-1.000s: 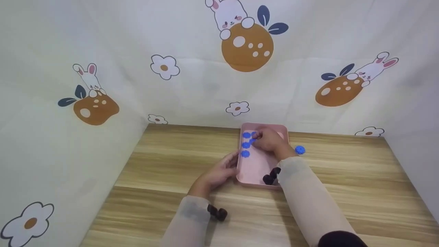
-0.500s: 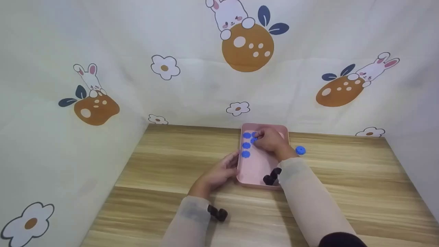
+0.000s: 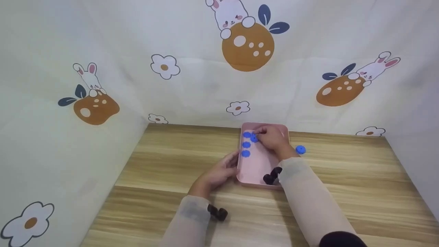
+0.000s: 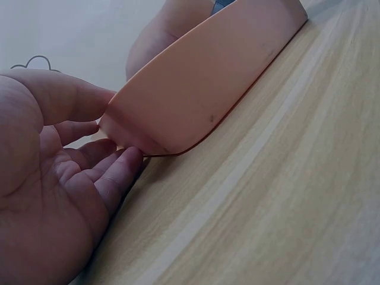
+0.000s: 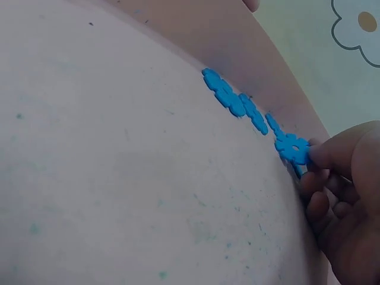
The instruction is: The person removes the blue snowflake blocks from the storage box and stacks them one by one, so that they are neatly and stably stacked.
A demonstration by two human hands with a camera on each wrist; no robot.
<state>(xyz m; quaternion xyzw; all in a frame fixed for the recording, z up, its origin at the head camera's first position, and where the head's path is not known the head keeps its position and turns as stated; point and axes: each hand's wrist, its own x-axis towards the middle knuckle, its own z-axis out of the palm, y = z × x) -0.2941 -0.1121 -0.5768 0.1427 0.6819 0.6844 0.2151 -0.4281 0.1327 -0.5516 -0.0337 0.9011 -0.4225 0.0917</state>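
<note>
A: Where does the piece in hand lie?

B: The notched blue flower-shaped disc, pierced at its centre, stands tilted at the far left of the pink rectangular tray. The right hand pinches its edge, the thumb and finger of that grip closed to the disc's own thickness. Whether the disc touches the tray floor, I cannot tell.

A: And the left hand?

B: Its grip is loose. The fingers extend against the tray's outer left wall, fingertips touching a corner, as the left wrist view shows.

A: What lies nearby?

B: Three similar discs form a column along the inside of the left wall. A blue sliver shows just below the pinched disc. Outside, near the tray's right wall, another blue piece rests on the wood-grained table; whether single or stacked is unclear. Behind hangs a pale cloth printed with rabbits and flowers.
</note>
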